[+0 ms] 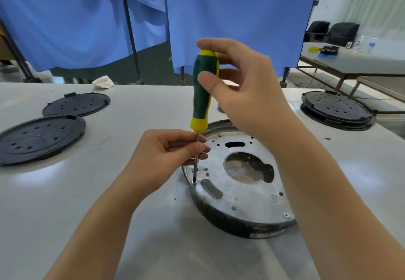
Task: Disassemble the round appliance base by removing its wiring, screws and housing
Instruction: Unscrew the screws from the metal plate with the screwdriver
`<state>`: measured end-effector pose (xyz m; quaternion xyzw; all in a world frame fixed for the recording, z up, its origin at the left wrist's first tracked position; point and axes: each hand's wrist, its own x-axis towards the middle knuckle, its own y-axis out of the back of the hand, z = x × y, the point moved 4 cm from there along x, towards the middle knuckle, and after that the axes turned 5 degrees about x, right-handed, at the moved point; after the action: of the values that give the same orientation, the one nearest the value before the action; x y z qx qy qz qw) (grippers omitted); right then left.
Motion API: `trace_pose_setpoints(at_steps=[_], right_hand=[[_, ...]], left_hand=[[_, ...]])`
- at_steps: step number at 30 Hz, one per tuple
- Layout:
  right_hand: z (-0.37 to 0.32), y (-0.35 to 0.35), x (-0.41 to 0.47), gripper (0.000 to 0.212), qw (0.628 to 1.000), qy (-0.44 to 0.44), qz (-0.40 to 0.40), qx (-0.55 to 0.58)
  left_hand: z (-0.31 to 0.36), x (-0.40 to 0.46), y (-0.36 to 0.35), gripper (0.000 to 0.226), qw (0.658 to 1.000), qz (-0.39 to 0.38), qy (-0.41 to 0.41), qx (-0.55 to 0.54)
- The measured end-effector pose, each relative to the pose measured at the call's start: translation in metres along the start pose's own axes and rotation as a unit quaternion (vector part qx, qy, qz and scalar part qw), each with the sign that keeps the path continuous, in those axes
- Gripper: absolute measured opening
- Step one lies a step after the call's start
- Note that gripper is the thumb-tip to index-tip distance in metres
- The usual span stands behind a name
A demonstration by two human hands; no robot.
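The round appliance base [245,194] lies on the white table in front of me, its silver metal plate facing up inside a black housing. A green and yellow screwdriver [202,88] stands upright with its tip in a screw [194,182] at the plate's left edge. My right hand [243,88] holds the handle near its top, thumb in front and fingers behind. My left hand [173,150] pinches the thin metal shaft just below the handle. Another screw [286,215] sits near the plate's front right rim.
Two black round covers [41,137] [76,103] lie flat at the left of the table [109,192]. A third black round unit [336,109] sits at the far right. A crumpled white cloth [103,82] lies at the table's back edge. Blue curtains hang behind.
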<state>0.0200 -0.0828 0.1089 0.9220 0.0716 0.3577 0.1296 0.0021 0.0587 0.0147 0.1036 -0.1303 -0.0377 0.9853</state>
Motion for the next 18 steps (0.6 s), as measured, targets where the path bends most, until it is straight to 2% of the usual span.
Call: trace_pose_setpoints(at_steps=[3, 5, 7, 10, 13, 18], right_hand=[[0.004, -0.003, 0.000, 0.036, 0.995, -0.006, -0.059, 0.074], [0.006, -0.005, 0.000, 0.036, 0.993, -0.015, -0.069, 0.097], [0.006, -0.008, -0.001, 0.034, 0.997, -0.018, -0.046, 0.063], [0.004, -0.011, -0.004, 0.051, 1.000, 0.013, 0.005, -0.021], [0.001, -0.011, -0.004, 0.055, 0.997, 0.040, 0.024, -0.060], [-0.001, -0.004, -0.002, 0.057, 0.997, 0.024, 0.011, -0.071]], left_hand=[[0.000, 0.000, 0.001, 0.011, 1.000, 0.026, -0.004, -0.013], [0.000, 0.000, 0.000, 0.011, 0.999, 0.044, -0.008, -0.016], [0.000, 0.001, 0.000, 0.014, 0.998, 0.058, -0.011, -0.016], [0.000, 0.001, -0.002, 0.023, 0.997, 0.075, -0.024, 0.009], [0.000, 0.001, -0.002, 0.033, 0.995, 0.087, -0.029, 0.025], [0.000, 0.000, -0.002, 0.020, 0.999, 0.031, -0.017, 0.036]])
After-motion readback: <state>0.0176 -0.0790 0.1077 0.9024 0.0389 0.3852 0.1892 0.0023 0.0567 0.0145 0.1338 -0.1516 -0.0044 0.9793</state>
